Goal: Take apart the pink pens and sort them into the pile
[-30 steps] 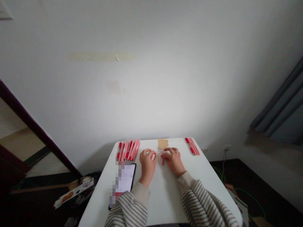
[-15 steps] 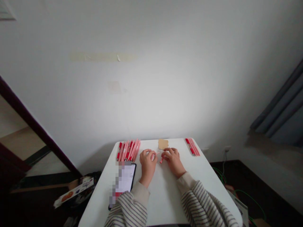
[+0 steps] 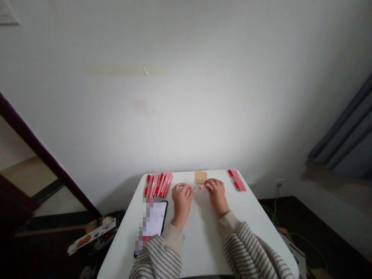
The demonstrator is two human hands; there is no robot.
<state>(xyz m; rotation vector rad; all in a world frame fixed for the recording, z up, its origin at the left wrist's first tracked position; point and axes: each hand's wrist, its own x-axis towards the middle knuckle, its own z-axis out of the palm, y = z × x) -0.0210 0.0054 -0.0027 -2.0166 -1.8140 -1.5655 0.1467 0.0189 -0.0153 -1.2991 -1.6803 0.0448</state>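
My left hand point(image 3: 182, 198) is closed round a pink pen point(image 3: 193, 188), whose thin end points right; most of its body is hidden by the fingers. Opposite it, my right hand point(image 3: 217, 194) pinches a short pink pen cap point(image 3: 202, 186) with thumb and fingers. A small gap separates the cap from the pen's thin end. Just beyond the right fingers lies a tan square piece point(image 3: 200, 177), perhaps paper. To the left is a row of several pink and red pens point(image 3: 157, 185); a smaller group of pens point(image 3: 237, 181) lies at the far right corner.
The white table point(image 3: 203, 244) stands against a pale wall point(image 3: 197, 97). A phone point(image 3: 157, 219) with a lit screen lies by my left forearm. Green cables point(image 3: 270, 213) run on the floor at the right, and a dark curtain point(image 3: 345, 131) hangs there.
My right hand has lifted and turned slightly, bringing the cap from a downward slant to nearly level, facing the pen. The left hand has hardly moved.
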